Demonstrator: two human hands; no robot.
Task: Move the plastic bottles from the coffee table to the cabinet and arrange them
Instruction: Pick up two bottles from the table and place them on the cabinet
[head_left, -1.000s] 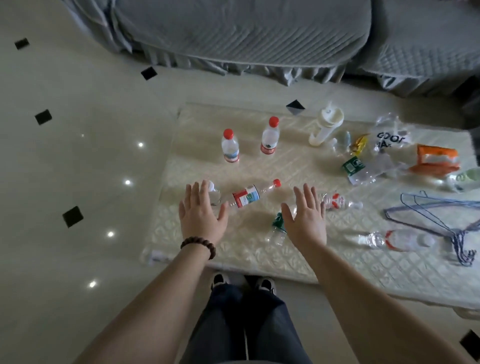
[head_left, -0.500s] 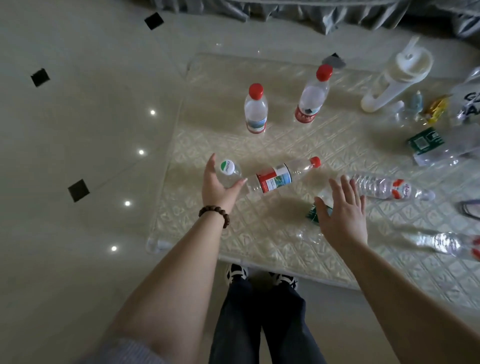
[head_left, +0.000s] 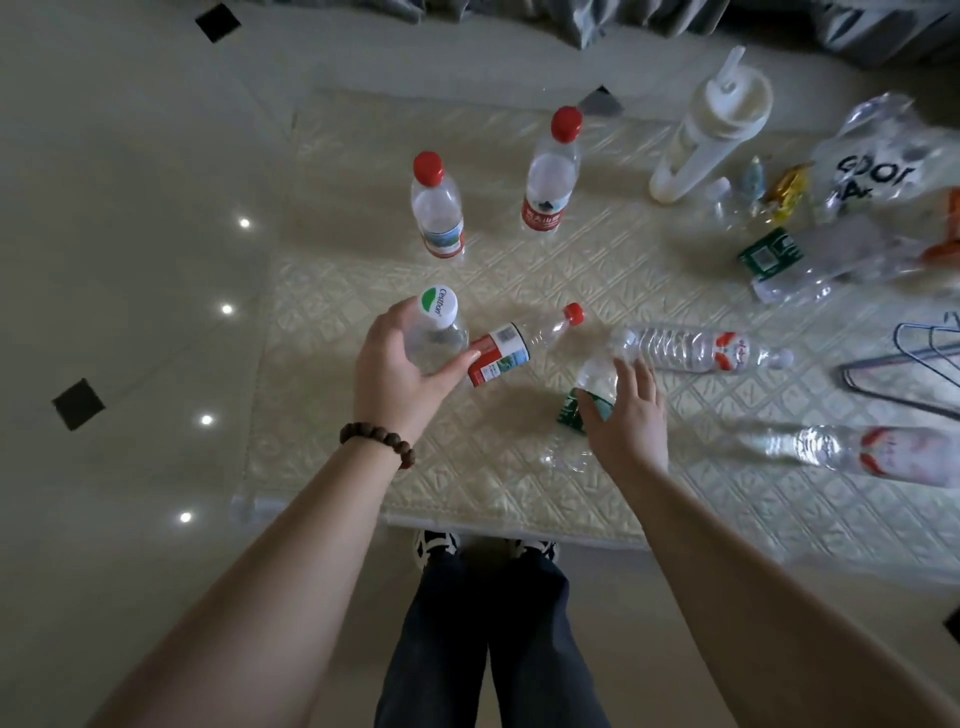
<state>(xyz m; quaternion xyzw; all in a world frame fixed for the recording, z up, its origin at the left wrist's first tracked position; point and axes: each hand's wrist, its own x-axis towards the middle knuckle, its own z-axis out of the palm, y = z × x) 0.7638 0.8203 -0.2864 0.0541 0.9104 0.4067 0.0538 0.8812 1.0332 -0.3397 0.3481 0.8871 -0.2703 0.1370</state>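
Note:
My left hand (head_left: 397, 371) grips a clear bottle with a white-and-green cap (head_left: 435, 330) near the coffee table's (head_left: 467, 483) left side. My right hand (head_left: 626, 415) holds a clear green-labelled bottle (head_left: 597, 382) lying on the table, thumb and fingers round it. Between the hands lies a red-capped, red-labelled bottle (head_left: 519, 345). Two red-capped bottles (head_left: 436, 208) (head_left: 551, 171) stand upright farther back. Two clear bottles with red print lie to the right (head_left: 701, 349) (head_left: 857, 451).
A tall white tumbler (head_left: 709, 124), a crushed green-labelled bottle (head_left: 795, 265), a printed plastic bag (head_left: 883, 161) and wire hangers (head_left: 909, 364) crowd the table's right side. A grey sofa skirt (head_left: 597, 15) runs along the back. Glossy tiled floor (head_left: 130, 260) lies left.
The view has dropped closer to the table. My left hand has closed round the white-capped bottle. My right hand has come down onto the green-labelled bottle and taken hold of it.

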